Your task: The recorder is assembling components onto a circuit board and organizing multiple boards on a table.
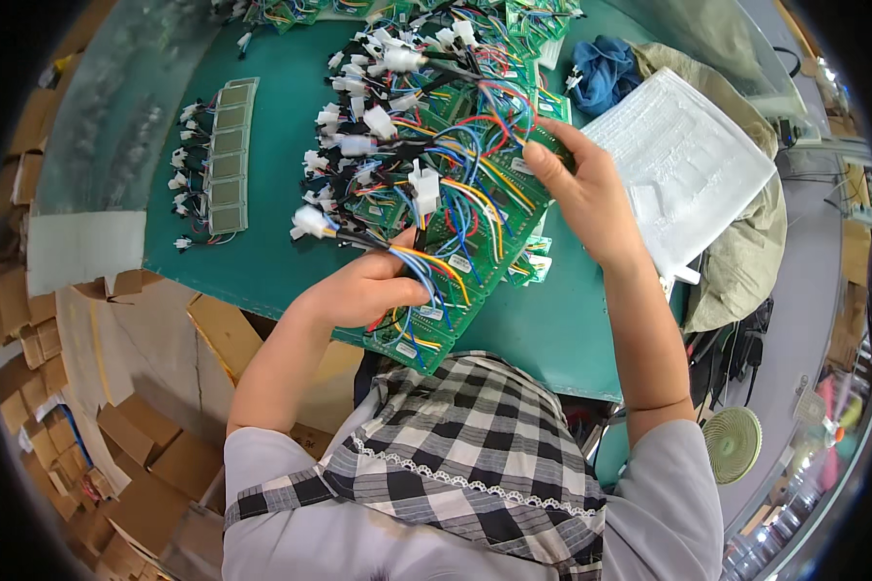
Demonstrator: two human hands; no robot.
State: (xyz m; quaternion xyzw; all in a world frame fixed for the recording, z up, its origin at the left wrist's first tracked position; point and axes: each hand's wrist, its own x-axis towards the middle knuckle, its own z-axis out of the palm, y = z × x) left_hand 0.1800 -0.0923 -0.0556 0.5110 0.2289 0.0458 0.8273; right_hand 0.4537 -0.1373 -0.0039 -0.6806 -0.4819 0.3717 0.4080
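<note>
One left hand [363,289], one right hand [583,189] and one green board panel [467,290] are sharing mid-frame.
Six grey screens [228,166] are lying upper left, one blue cloth [603,77] and one white slab [693,160] upper right.

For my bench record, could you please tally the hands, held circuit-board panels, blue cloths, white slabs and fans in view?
Left hand and right hand: 2
Held circuit-board panel: 1
Blue cloth: 1
White slab: 1
Fan: 1
Total: 6

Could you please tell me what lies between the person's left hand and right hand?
In the head view, green circuit boards with coloured wires span the stretch between the left hand and the right hand.
</note>
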